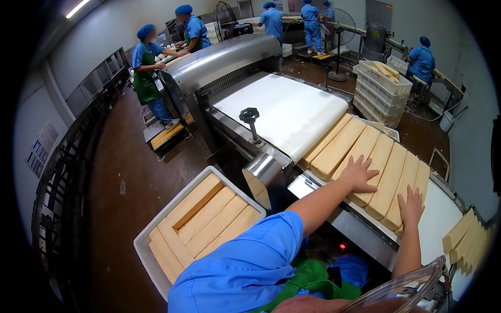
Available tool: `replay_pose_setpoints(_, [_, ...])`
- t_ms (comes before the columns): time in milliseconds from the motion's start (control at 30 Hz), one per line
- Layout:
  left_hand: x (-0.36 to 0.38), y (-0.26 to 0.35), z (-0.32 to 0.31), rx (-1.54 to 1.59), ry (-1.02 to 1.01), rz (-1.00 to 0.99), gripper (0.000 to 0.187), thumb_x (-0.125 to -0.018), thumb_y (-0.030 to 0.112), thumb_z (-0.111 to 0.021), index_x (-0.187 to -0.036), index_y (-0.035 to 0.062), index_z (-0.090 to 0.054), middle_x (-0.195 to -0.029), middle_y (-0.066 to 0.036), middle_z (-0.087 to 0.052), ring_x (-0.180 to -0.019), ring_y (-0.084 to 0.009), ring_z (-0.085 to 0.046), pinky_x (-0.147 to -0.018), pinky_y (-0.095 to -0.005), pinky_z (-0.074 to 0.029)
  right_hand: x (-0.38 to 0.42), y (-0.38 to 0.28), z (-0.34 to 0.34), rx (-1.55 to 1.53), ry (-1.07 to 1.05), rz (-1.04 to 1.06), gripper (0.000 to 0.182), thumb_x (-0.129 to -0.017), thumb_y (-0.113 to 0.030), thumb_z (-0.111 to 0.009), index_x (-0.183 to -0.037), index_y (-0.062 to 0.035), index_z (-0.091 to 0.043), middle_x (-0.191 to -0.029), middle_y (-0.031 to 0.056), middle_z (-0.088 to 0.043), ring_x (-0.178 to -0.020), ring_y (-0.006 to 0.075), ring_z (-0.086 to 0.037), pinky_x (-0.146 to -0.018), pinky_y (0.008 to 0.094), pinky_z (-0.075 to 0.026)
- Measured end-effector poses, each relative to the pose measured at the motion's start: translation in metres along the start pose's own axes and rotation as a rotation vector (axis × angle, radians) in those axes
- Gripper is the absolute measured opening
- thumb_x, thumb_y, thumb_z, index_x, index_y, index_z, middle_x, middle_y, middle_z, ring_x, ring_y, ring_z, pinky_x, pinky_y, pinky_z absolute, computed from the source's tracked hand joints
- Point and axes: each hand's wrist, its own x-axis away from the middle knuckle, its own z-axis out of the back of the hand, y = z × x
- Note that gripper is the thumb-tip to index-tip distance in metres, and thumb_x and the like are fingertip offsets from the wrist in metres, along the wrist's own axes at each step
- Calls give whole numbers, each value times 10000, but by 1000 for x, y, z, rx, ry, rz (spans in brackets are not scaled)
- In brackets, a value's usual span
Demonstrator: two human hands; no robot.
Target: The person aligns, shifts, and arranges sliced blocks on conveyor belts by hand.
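Observation:
Several long, pale, bread-like loaves [387, 180] lie side by side in a row across the end of a machine. My left hand [358, 175] rests with spread fingers on top of the loaves near the middle of the row. Further right, my right hand [412, 207] lies over the near ends of the last loaves, fingers apart. Neither hand is wrapped around a loaf. Right behind the row is the end of a white conveyor belt [287, 107], and the loaf at the far left touches or nearly touches it.
To my left stands a white crate [147, 241] holding more loaves. A black hand knob [249, 116] sticks up beside the belt, before a metal hood [224, 60]. Stacked crates [380, 96] stand beyond. More loaves [464, 237] lie at right. Several co-workers [147, 68] work further back.

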Motion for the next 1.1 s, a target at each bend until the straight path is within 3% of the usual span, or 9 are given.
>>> replay_pose_setpoints(1100, [9, -13, 14, -30, 10, -21, 775, -869, 659, -584, -1534, 275, -483, -1671, -160, -287, -1540, -412, -216, -1224, -637, -138, 3, -16, 3, -16, 30, 12, 690, -961, -590, -570, -1551, -257, -440, -1666, 135, -305, -1541, 377, -250, -1178, 679, -232])
